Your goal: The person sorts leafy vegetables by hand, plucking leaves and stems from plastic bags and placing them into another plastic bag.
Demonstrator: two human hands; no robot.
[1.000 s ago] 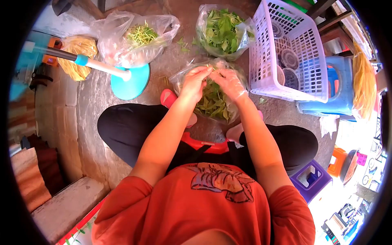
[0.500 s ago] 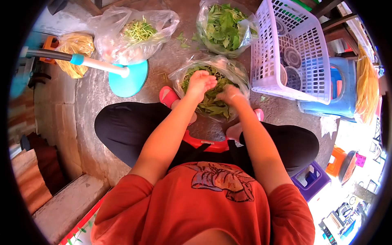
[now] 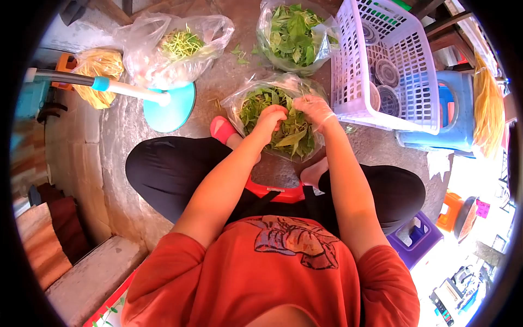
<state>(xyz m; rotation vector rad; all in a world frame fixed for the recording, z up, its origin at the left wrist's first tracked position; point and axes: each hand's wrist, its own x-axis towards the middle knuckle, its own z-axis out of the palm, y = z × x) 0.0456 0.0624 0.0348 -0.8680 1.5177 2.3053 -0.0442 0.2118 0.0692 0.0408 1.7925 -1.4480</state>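
Observation:
Between my feet, an open clear plastic bag (image 3: 231, 103) holds a heap of leafy greens (image 3: 294, 136). Over the left part of the heap, my left hand (image 3: 270, 120) is closed, its curled fingers pinching some of the greens. My right hand (image 3: 316, 111), in a thin clear plastic glove, reaches into the right side of the bag. Its fingers are bent together on leafy greens, and the fingertips are partly hidden among the leaves.
Ahead stand a second bag of leaves (image 3: 297, 41) and a bag with cut stems (image 3: 182, 43). A white plastic basket (image 3: 384, 103) with round containers is at the right, beside a blue stool (image 3: 460, 109). At the left are a turquoise disc on a pole (image 3: 177, 111) and a yellow bundle (image 3: 101, 68).
My right hand has moved up and slightly right, out of its blur, onto the bag's right side. My left hand has lowered a little toward the greens, its fingers now more curled.

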